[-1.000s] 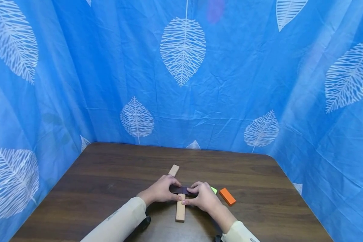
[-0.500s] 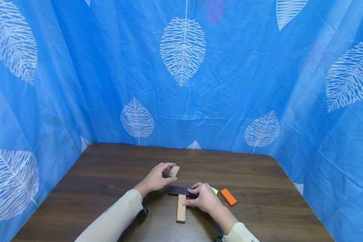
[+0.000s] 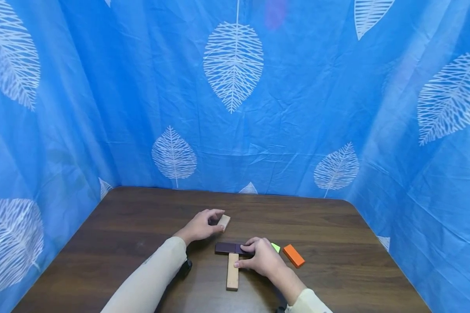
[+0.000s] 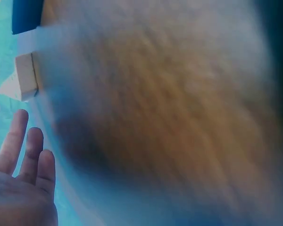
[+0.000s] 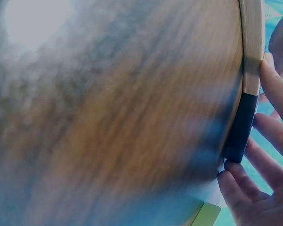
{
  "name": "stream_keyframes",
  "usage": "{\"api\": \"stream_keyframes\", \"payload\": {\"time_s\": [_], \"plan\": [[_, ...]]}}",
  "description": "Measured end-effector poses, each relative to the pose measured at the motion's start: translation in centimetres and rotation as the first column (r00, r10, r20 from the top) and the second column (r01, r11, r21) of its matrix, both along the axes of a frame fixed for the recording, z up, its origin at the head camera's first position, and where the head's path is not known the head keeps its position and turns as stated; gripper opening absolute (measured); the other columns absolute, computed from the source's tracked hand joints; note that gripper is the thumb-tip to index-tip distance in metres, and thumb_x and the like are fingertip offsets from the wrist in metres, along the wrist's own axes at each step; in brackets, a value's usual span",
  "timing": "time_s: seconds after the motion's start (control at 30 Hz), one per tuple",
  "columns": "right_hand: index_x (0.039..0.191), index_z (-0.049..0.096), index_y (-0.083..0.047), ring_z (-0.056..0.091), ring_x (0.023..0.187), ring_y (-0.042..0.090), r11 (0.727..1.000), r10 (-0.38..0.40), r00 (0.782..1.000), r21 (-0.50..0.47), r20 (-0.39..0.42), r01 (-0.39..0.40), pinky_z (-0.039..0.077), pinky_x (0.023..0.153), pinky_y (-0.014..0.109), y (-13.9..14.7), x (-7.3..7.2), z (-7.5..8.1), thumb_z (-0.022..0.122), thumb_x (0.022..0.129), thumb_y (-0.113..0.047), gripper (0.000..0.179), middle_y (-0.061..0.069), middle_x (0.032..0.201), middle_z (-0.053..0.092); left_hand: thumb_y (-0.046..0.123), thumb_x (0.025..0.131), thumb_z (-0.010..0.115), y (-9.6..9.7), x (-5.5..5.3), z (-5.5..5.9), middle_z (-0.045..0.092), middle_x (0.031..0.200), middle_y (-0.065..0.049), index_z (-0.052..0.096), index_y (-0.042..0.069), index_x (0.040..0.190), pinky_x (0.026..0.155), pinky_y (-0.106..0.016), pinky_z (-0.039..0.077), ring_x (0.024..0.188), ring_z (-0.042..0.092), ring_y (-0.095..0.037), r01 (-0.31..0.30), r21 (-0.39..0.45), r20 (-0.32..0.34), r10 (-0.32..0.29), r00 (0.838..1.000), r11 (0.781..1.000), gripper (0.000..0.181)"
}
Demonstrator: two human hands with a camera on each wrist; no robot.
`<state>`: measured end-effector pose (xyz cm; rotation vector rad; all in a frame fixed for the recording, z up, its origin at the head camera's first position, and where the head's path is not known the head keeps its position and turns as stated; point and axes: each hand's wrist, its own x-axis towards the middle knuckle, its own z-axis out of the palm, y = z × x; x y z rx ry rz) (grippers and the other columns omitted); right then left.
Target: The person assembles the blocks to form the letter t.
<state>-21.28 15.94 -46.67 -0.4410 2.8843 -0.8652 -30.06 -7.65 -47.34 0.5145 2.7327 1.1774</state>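
In the head view, two dark wooden blocks (image 3: 224,248) lie end to end on the table, and a plain wooden block (image 3: 232,278) runs from their middle towards me like the stem of a T. My right hand (image 3: 267,260) rests over the right dark block, thumb touching the plain block; the right wrist view shows its fingers fairly straight along the dark block (image 5: 239,129). Farther back, my left hand (image 3: 200,224) is around a second plain block (image 3: 224,222), thumb and fingers spread. That block (image 4: 26,76) appears beyond the fingertips in the left wrist view.
A lime-green block (image 3: 275,247) peeks out behind the right hand, and an orange block (image 3: 293,256) lies just right of it. The brown wood-grain table (image 3: 149,213) ends at a blue leaf-patterned curtain (image 3: 235,143) around the back and sides.
The left hand has left the dark blocks and moved back and left to the far plain block. My right hand has stayed at the T-shaped blocks.
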Motion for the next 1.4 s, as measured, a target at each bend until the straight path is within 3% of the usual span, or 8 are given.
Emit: {"api": "stream_keyframes", "payload": {"time_s": [0.27, 0.6, 0.73, 0.8, 0.87, 0.97, 1.17, 1.4], "plan": [[0.116, 0.076, -0.006, 0.055, 0.119, 0.040, 1.000, 0.004, 1.000, -0.012, 0.008, -0.004, 0.045, 0.099, 0.054, -0.5, 0.2, 0.0, 0.088, 0.074, -0.048, 0.060, 0.009, 0.120, 0.067, 0.029, 0.092, 0.074, 0.0, -0.8, -0.2, 0.062, 0.109, -0.001, 0.059, 0.017, 0.141, 0.101, -0.060, 0.030, 0.108, 0.053, -0.027, -0.006, -0.084, -0.031, 0.004, 1.000, 0.996, 0.053], [0.115, 0.077, -0.009, 0.054, 0.119, 0.039, 1.000, -0.017, 1.000, 0.007, 0.019, 0.017, 0.043, 0.100, 0.055, -0.8, 0.3, 0.3, 0.089, 0.073, -0.047, 0.058, 0.006, 0.120, 0.067, 0.030, 0.089, 0.076, 0.2, -1.1, 0.4, 0.059, 0.103, 0.002, 0.065, 0.018, 0.133, 0.091, -0.055, 0.031, 0.101, 0.051, -0.023, -0.009, -0.160, 0.003, 0.010, 1.000, 0.987, 0.047], [0.115, 0.077, -0.009, 0.054, 0.119, 0.038, 1.000, -0.021, 1.000, 0.014, 0.018, 0.021, 0.043, 0.100, 0.055, -0.8, 0.3, 0.3, 0.089, 0.073, -0.047, 0.058, 0.006, 0.120, 0.067, 0.028, 0.087, 0.079, 0.4, -1.1, 0.3, 0.060, 0.106, 0.001, 0.064, 0.018, 0.123, 0.097, -0.060, 0.029, 0.102, 0.054, -0.024, -0.016, -0.107, 0.015, 0.018, 1.000, 0.994, 0.041], [0.116, 0.077, -0.008, 0.054, 0.118, 0.038, 1.000, -0.017, 1.000, 0.008, 0.016, 0.017, 0.043, 0.100, 0.054, -0.7, 0.2, 0.3, 0.089, 0.073, -0.047, 0.058, 0.006, 0.119, 0.067, 0.025, 0.087, 0.081, 0.6, -1.1, 0.3, 0.061, 0.107, -0.001, 0.062, 0.017, 0.120, 0.098, -0.058, 0.034, 0.098, 0.057, -0.023, -0.015, -0.052, 0.029, 0.016, 0.999, 0.999, 0.039], [0.115, 0.077, -0.007, 0.055, 0.118, 0.038, 1.000, -0.010, 1.000, -0.002, 0.010, 0.010, 0.044, 0.099, 0.053, -0.5, 0.2, 0.3, 0.089, 0.073, -0.046, 0.059, 0.007, 0.118, 0.067, 0.020, 0.086, 0.082, 1.0, -0.9, 0.3, 0.062, 0.105, -0.003, 0.060, 0.015, 0.118, 0.094, -0.052, 0.043, 0.090, 0.060, -0.020, -0.016, 0.005, 0.034, 0.016, 0.999, 1.000, 0.039], [0.115, 0.076, -0.005, 0.058, 0.116, 0.037, 1.000, 0.001, 1.000, -0.010, 0.002, -0.001, 0.046, 0.097, 0.052, -0.3, 0.2, 0.3, 0.089, 0.074, -0.045, 0.059, 0.008, 0.117, 0.068, 0.014, 0.085, 0.083, 1.6, -0.7, 0.2, 0.063, 0.102, -0.005, 0.062, 0.013, 0.119, 0.077, -0.040, 0.052, 0.080, 0.062, -0.017, -0.012, 0.071, 0.027, 0.010, 1.000, 0.997, 0.040], [0.115, 0.077, -0.005, 0.058, 0.116, 0.037, 1.000, -0.002, 1.000, -0.002, -0.003, 0.002, 0.046, 0.098, 0.052, -0.2, 0.2, 0.1, 0.088, 0.074, -0.046, 0.059, 0.008, 0.117, 0.068, 0.014, 0.083, 0.085, 2.7, -0.1, 0.0, 0.065, 0.098, -0.003, 0.067, 0.013, 0.116, 0.077, -0.040, 0.052, 0.085, 0.061, -0.018, -0.002, 0.084, -0.051, 0.007, 0.999, 0.996, 0.037], [0.116, 0.077, -0.007, 0.054, 0.116, 0.040, 1.000, -0.029, 0.999, 0.009, 0.014, 0.029, 0.043, 0.099, 0.055, -0.1, 0.2, 0.2, 0.089, 0.073, -0.045, 0.058, 0.008, 0.118, 0.067, 0.020, 0.083, 0.085, 3.7, 0.6, 0.2, 0.065, 0.101, -0.002, 0.069, 0.016, 0.116, 0.090, -0.049, 0.049, 0.096, 0.060, -0.023, -0.014, 0.072, 0.008, 0.013, 1.000, 0.997, 0.037]]}}
